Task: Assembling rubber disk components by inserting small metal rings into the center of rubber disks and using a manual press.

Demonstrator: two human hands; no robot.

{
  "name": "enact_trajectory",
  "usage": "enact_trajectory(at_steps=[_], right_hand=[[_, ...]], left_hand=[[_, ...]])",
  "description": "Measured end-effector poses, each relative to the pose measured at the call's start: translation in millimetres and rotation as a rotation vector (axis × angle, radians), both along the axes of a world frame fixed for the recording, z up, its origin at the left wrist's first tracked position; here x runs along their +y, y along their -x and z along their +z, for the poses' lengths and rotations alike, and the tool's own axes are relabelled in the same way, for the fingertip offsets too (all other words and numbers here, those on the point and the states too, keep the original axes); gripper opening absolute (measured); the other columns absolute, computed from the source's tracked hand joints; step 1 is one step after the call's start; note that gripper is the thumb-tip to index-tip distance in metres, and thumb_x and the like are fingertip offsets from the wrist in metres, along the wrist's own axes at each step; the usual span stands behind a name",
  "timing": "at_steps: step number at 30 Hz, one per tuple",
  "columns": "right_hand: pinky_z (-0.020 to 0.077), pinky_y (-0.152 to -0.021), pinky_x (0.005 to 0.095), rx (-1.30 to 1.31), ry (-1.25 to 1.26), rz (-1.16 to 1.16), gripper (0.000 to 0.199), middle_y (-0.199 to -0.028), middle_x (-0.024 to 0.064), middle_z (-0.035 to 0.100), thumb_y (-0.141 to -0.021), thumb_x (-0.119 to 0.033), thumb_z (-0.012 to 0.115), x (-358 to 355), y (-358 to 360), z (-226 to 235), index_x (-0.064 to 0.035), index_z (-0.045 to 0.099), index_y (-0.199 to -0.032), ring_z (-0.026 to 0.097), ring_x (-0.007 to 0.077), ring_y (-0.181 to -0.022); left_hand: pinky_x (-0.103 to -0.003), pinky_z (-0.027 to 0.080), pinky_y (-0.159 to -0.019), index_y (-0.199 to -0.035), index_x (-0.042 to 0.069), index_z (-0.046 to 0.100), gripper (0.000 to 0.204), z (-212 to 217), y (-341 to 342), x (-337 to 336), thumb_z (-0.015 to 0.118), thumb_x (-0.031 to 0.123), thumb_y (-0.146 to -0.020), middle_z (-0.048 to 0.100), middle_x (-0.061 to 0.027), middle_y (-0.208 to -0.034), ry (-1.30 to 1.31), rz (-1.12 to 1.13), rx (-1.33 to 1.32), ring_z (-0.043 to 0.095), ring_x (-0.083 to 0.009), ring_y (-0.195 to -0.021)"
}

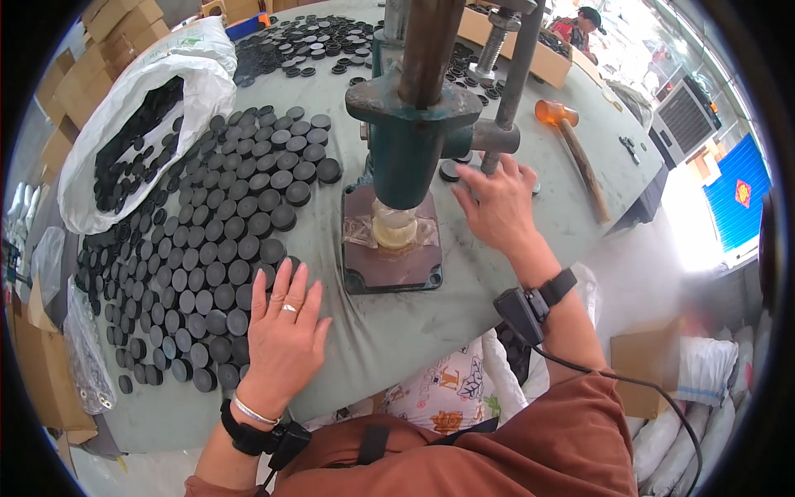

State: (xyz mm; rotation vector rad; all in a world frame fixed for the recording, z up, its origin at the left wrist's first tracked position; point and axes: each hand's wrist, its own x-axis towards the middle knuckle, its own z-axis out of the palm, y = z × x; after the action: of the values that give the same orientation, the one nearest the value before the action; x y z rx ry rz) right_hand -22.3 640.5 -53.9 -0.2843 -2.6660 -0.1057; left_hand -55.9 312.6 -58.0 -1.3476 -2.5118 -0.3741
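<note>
My left hand (pixel 284 327) lies flat on the grey-green cloth of the table (pixel 389 331), fingers spread, its fingertips at the edge of a large spread of black round caps (pixel 217 240). My right hand (pixel 499 203) rests open on the table to the right of a green hand press (pixel 407 141), fingers pointing toward a few black caps (pixel 450 171) near the press column. The press ram sits down on a pale round piece (pixel 393 229) on the brown base plate (pixel 389 269).
A white sack (pixel 124 116) of black caps lies open at the left. A mallet with an orange head (pixel 571 141) lies at the right. Cardboard boxes (pixel 538 58) stand at the far side, where another person sits. More boxes stand at the left.
</note>
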Motion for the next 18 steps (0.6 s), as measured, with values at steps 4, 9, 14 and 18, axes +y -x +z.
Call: enact_trajectory(at_steps=[4, 9, 14, 18], right_hand=[[0.0437, -0.073, 0.0439, 0.084, -0.266, 0.274, 0.016, -0.079, 0.0081, 0.063, -0.083, -0.024, 0.061, 34, 72, -14, -0.0135, 0.067, -0.093, 0.062, 0.0257, -0.080], [0.0462, -0.070, 0.0423, 0.021, -0.109, 0.127, 0.022, -0.078, 0.0093, 0.064, -0.082, -0.028, 0.064, 75, 128, -32, -0.0111, 0.068, -0.096, 0.063, 0.0263, -0.076], [0.0476, -0.070, 0.0402, 0.239, 0.237, -0.202, 0.026, -0.077, 0.0097, 0.065, -0.082, -0.030, 0.066, 126, 155, -30, -0.0098, 0.068, -0.097, 0.064, 0.0252, -0.074], [0.0497, -0.066, 0.0336, 0.412, 0.610, 0.118, 0.033, -0.075, 0.0138, 0.067, -0.083, -0.036, 0.067, 98, 112, 6, -0.0072, 0.069, -0.099, 0.065, 0.0200, -0.070]], left_hand=[[-0.053, 0.024, -0.111, -0.104, 0.000, 0.063, 0.036, 5, 0, -5, 0.072, 0.011, -0.071, 0.056, -0.0173, -0.126, -0.007, -0.002, -0.006, 0.045, -0.0326, -0.127], [-0.052, 0.033, -0.104, -0.094, 0.003, 0.064, 0.028, 18, 6, -9, 0.074, 0.009, -0.069, 0.064, -0.0117, -0.112, -0.130, -0.012, -0.015, 0.057, -0.0302, -0.114], [-0.039, 0.049, -0.078, -0.096, 0.005, 0.064, 0.020, 47, 62, 32, 0.068, 0.012, -0.077, 0.065, -0.0122, -0.097, -0.101, 0.097, -0.310, 0.062, -0.0311, -0.091], [-0.040, 0.051, -0.076, -0.096, 0.006, 0.066, 0.020, 33, 130, 72, 0.067, 0.017, -0.079, 0.064, -0.0126, -0.098, -0.088, 0.027, -0.107, 0.061, -0.0312, -0.094]])
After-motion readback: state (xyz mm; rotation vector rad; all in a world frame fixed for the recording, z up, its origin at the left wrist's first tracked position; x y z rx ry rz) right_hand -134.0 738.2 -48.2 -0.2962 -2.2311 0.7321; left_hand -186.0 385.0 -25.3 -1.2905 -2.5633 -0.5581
